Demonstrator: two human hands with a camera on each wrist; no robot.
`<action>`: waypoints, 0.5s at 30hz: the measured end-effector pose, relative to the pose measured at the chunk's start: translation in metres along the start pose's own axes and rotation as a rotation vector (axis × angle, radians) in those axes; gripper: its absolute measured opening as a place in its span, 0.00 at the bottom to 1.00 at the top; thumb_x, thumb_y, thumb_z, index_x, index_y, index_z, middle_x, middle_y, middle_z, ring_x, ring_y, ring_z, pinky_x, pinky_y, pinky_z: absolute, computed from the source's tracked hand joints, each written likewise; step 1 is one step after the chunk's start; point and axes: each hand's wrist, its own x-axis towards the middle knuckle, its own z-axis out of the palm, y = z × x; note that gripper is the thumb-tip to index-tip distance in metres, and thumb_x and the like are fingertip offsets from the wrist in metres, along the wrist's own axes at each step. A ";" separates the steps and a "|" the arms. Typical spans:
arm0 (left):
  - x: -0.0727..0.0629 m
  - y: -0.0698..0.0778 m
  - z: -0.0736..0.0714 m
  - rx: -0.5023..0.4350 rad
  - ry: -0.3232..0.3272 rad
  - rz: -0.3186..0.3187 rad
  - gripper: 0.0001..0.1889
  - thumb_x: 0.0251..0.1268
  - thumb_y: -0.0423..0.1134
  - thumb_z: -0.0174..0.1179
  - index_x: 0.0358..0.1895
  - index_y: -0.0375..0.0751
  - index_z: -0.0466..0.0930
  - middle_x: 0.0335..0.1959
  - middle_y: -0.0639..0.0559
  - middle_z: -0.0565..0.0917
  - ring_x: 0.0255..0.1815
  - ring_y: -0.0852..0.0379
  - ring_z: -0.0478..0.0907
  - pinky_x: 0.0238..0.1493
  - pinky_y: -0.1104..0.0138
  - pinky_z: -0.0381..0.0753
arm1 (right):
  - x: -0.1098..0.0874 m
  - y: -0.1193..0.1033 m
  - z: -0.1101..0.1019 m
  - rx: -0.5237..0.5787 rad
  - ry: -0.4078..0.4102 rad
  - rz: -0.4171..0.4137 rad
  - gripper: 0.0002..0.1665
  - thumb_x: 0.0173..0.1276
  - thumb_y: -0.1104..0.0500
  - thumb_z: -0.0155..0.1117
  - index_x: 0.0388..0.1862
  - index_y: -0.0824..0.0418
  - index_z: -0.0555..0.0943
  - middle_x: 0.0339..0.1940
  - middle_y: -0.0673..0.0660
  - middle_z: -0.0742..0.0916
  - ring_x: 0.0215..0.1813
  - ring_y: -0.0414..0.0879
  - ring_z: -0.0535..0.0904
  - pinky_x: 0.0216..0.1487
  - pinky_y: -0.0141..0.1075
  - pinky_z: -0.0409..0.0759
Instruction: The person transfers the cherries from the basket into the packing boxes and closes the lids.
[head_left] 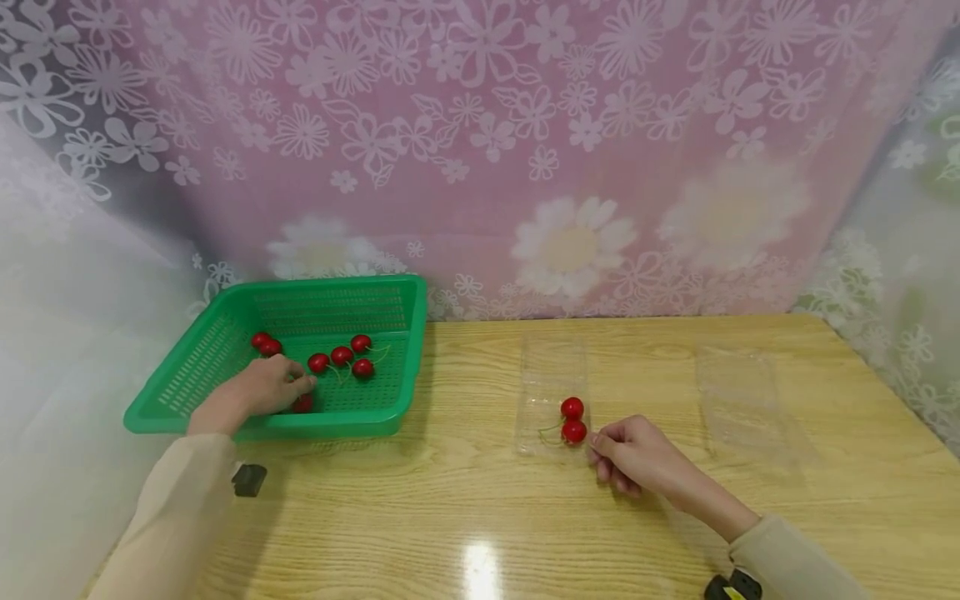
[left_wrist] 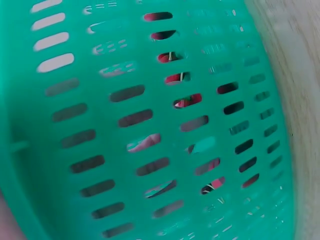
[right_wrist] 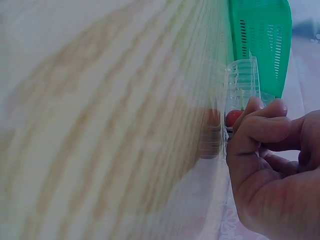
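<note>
Inside the green plastic basket (head_left: 411,367), my left hand (head_left: 262,387) reaches over the near wall with bent fingers about a red cherry (head_left: 303,404), partly hidden below them. Several more cherries (head_left: 342,357) with thin green stems lie on the basket floor. In the left wrist view the slotted basket wall (left_wrist: 165,117) covers most of the hand. My right hand (head_left: 637,454) pinches the right edge of a clear plastic container (head_left: 551,367). Two cherries (head_left: 573,432) with stems sit at its near right side. Curled right fingers (right_wrist: 265,130) show beside that container in the right wrist view.
Another clear plastic container (head_left: 738,392) lies on the wooden table (head_left: 420,517), to the right of my right hand. A flowered pink curtain (head_left: 465,167) hangs along the table's back edge, and pale cloth closes off both sides.
</note>
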 end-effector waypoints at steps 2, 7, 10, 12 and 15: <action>0.000 0.000 0.000 -0.002 0.018 0.010 0.17 0.80 0.42 0.51 0.34 0.34 0.83 0.15 0.56 0.68 0.22 0.58 0.64 0.32 0.63 0.68 | 0.000 0.000 0.000 -0.002 0.000 -0.001 0.21 0.83 0.56 0.50 0.36 0.68 0.83 0.20 0.52 0.83 0.16 0.38 0.69 0.17 0.28 0.67; 0.000 0.001 -0.001 0.040 0.089 0.040 0.14 0.76 0.37 0.57 0.41 0.29 0.87 0.29 0.44 0.87 0.31 0.48 0.82 0.36 0.56 0.81 | 0.000 0.000 0.000 -0.007 -0.002 0.005 0.21 0.83 0.56 0.50 0.36 0.68 0.83 0.20 0.53 0.83 0.16 0.38 0.69 0.17 0.28 0.67; -0.001 0.001 -0.002 0.040 0.126 0.026 0.12 0.73 0.35 0.60 0.46 0.28 0.88 0.41 0.36 0.90 0.40 0.41 0.86 0.40 0.51 0.85 | 0.000 0.000 0.000 -0.005 -0.001 0.008 0.21 0.83 0.55 0.50 0.36 0.68 0.83 0.20 0.53 0.83 0.16 0.38 0.69 0.17 0.28 0.67; -0.001 0.002 -0.002 0.031 0.146 0.009 0.11 0.71 0.34 0.62 0.45 0.28 0.88 0.40 0.36 0.90 0.37 0.43 0.86 0.37 0.53 0.85 | 0.000 0.000 0.000 -0.005 0.001 0.007 0.21 0.83 0.55 0.50 0.36 0.68 0.83 0.20 0.53 0.83 0.16 0.38 0.69 0.17 0.29 0.67; -0.002 0.002 -0.002 0.028 0.177 0.000 0.10 0.69 0.34 0.64 0.43 0.28 0.89 0.36 0.38 0.90 0.32 0.49 0.85 0.33 0.56 0.84 | 0.000 0.001 0.000 -0.004 0.005 0.006 0.21 0.83 0.55 0.50 0.35 0.68 0.82 0.20 0.52 0.83 0.16 0.38 0.69 0.17 0.28 0.67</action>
